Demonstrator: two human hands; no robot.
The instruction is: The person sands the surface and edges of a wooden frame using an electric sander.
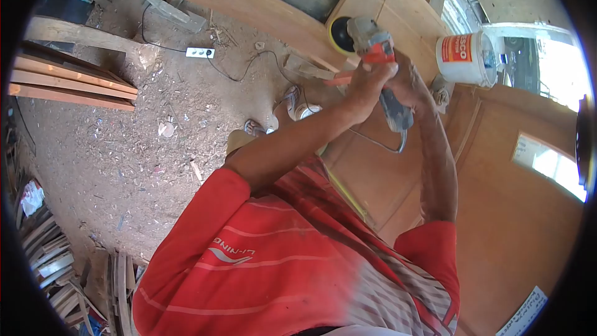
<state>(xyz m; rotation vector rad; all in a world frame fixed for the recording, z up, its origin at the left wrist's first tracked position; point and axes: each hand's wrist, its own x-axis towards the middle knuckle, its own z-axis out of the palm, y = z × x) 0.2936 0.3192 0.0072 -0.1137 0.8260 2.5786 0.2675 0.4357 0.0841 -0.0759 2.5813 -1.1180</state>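
The left hand [375,76] and right hand [408,84] were both closed around an angle grinder [393,109], which lay between them, its yellow-rimmed disc [339,35] ahead of them at the edge of a wooden frame [267,9]; whether it touched the wood could not be told. A white bucket [485,59] with a red label stood just right of the hands, crowding that side, with a large brown wooden panel [510,211] behind it and nearer the body. The power cord [392,149] looped below the hands. Left of them, a dark cable [236,78] crossed the dirt floor [168,168] to a white power strip [200,53]. The frame's long edge ran away leftward beyond the hands, while chip-strewn floor lay open to their left as far as stacked planks [71,81]
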